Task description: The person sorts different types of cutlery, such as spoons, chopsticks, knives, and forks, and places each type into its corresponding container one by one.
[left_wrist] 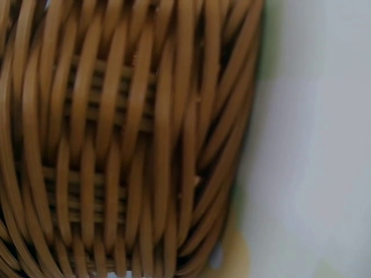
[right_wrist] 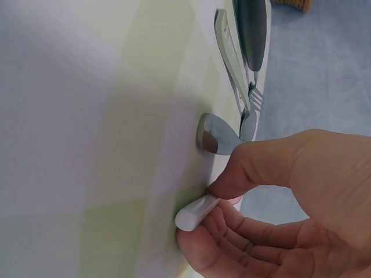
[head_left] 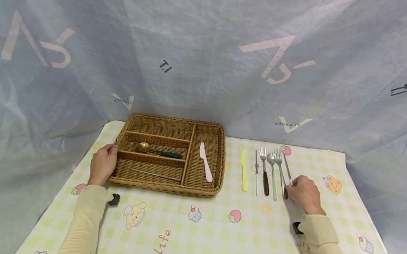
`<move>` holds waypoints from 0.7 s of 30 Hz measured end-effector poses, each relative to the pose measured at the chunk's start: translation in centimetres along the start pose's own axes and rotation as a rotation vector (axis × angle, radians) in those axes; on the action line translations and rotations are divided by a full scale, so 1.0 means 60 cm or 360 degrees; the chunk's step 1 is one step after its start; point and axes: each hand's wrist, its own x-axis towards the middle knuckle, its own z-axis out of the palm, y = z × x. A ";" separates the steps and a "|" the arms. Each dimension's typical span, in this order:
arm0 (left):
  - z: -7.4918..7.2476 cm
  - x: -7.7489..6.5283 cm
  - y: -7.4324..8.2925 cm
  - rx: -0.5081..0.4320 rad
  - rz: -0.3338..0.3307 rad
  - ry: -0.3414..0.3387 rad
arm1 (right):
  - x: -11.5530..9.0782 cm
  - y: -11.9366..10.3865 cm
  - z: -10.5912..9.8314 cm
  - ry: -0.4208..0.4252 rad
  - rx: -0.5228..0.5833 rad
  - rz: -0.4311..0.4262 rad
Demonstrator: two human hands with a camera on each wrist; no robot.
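Note:
My left hand (head_left: 103,165) grips the left rim of a brown wicker cutlery tray (head_left: 219,155); its woven side (left_wrist: 116,116) fills much of the left wrist view. Between thumb and fingers, my right hand (head_left: 304,192) pinches a slim knife by its white handle (right_wrist: 194,215), the thin metal part (head_left: 287,167) pointing away. Just left of that hand lies a dark-handled fork (head_left: 282,172). A spoon (head_left: 273,175), another dark-handled fork (head_left: 264,168), a second white-handled knife (head_left: 257,178) and a yellow knife (head_left: 244,171) continue the row leftward.
Inside the tray, a pink knife (head_left: 205,162) lies in the right compartment. A gold spoon with a green handle (head_left: 166,154) occupies the middle one, and a thin metal utensil (head_left: 155,175) the front one. A grey cloth (head_left: 208,56) hangs behind the patterned tablecloth (head_left: 217,234).

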 end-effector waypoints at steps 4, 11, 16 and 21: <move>0.001 0.000 -0.001 0.0007 0.0005 -0.0002 | 0.000 0.001 0.002 0.0025 0.0006 -0.0005; 0.001 0.000 -0.003 0.0015 0.0019 0.0007 | -0.003 0.001 0.001 0.0040 0.0012 0.0008; 0.000 0.001 -0.002 0.0014 0.0017 0.0014 | -0.006 -0.002 -0.001 0.0060 0.0022 0.0017; 0.000 0.000 -0.002 0.0003 0.0015 0.0008 | -0.007 -0.006 -0.005 0.0074 0.0037 0.0001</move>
